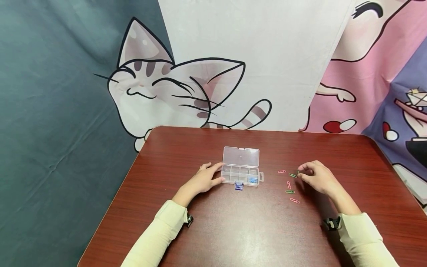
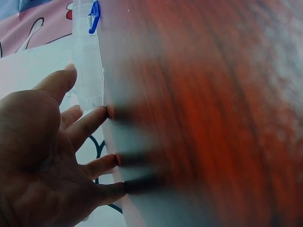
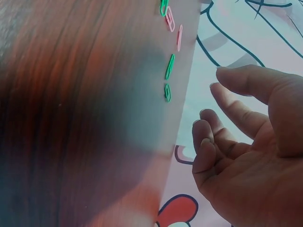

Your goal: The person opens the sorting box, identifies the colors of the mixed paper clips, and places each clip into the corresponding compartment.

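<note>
A person's right hand hovers with loosely curled, empty fingers just right of a green paper clip lying lengthwise toward it, while the left hand, fingers relaxed, touches the open clear compartment box.

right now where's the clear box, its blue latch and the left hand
clear box (image 1: 241, 157), head view, on its open lid
blue latch (image 1: 238, 185), head view, on the clasp at the front edge
left hand (image 1: 203, 180), head view, on the back of the hand

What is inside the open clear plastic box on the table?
Inside the clear box, blue bits sit in the near right compartment; other compartments look empty. Its lid is raised.
</note>
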Demonstrator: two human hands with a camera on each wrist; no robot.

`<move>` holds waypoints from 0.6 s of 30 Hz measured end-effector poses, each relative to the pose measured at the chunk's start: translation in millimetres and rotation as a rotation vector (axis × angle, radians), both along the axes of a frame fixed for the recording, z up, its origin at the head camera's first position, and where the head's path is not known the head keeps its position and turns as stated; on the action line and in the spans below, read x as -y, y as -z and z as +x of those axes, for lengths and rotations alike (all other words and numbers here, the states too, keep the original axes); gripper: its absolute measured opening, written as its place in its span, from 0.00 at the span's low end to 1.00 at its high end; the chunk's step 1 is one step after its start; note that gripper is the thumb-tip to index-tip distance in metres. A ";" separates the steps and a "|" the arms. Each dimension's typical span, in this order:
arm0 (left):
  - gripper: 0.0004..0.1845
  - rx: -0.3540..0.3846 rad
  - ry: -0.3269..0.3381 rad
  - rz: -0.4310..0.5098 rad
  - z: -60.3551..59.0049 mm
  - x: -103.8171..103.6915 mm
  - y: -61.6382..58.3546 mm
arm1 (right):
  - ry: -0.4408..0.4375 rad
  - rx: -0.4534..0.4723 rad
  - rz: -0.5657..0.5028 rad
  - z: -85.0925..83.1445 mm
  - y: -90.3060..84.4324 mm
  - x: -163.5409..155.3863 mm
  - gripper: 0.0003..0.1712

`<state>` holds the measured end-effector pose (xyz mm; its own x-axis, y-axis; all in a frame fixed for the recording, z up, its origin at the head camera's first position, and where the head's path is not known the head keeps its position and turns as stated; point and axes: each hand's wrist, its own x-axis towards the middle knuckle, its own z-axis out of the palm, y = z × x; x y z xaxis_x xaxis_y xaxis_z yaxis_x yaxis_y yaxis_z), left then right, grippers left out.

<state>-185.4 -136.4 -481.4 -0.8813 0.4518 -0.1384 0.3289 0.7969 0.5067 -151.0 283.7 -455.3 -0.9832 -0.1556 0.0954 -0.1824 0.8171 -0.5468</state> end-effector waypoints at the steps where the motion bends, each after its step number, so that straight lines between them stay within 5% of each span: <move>1: 0.33 0.003 -0.001 -0.001 -0.1 0.0 0.1 | 0.000 0.000 0.002 -0.2 0.5 -0.3 0.11; 18: 0.33 0.009 -0.016 -0.009 0.1 0.2 1.5 | -0.017 0.036 0.021 -5.6 9.4 -3.3 0.09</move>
